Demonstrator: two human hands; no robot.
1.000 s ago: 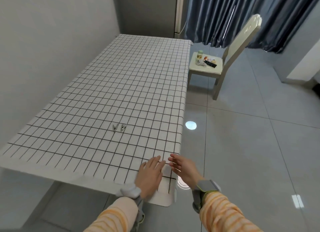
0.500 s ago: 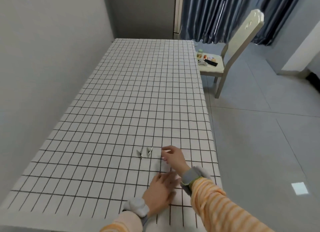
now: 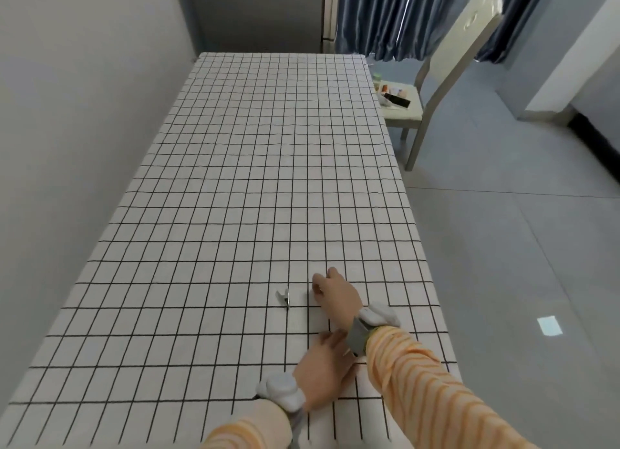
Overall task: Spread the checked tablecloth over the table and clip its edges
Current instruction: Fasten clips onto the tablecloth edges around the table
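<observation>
The white checked tablecloth lies flat over the long table and hangs over its edges. One small metal clip rests on the cloth near the front. Just right of it, my right hand has its fingers curled and pinched around what looks like a second clip, mostly hidden by the fingers. My left hand lies palm down on the cloth close to the front right corner, partly under my right forearm.
A grey wall runs along the table's left side. A pale chair stands at the far right of the table with small items on its seat. Blue curtains hang behind. Tiled floor lies to the right.
My right hand has reached forward from the table corner to the two clips; only one clip now lies in plain sight. My left hand stays flat on the cloth. The view has moved over the table.
</observation>
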